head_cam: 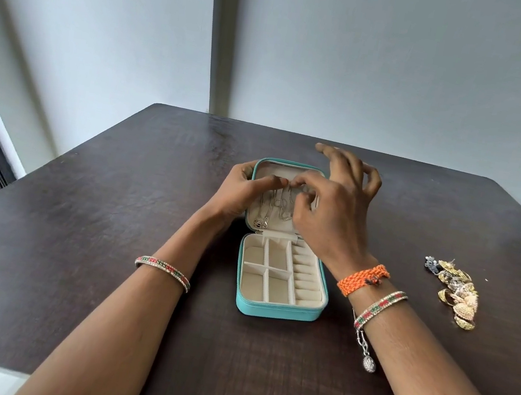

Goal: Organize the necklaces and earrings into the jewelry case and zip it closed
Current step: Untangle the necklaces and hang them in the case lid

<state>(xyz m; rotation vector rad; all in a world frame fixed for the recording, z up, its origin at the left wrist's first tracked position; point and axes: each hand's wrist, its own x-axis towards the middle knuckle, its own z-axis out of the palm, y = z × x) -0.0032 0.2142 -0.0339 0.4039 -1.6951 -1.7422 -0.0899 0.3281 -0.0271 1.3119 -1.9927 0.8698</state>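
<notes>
Dark wood surface carries everything we work with. On it, in the middle, our teal jewelry case lies unzipped and flat, lid half away from us, tray half near us with its cream compartments and ring rolls bare. Our left hand holds the lid's left edge, the index finger reaching across the lining. Our right hand hovers over the lid, thumb and forefinger pinching at the top of the silver necklaces that hang down the lining, the other fingers spread. Which chain we pinch we cannot tell. Another silver chain with a pendant lies on the surface beside our right forearm. The earrings sit in a gold and silver heap well to the right, untouched.

We judge that we are hooking necklaces in the lid, the early part of the job. Next we need a fine, steady pinch to seat the chain without tangling its neighbours, then the loose pendant chain, then the earrings into the tray, then the zip.
</notes>
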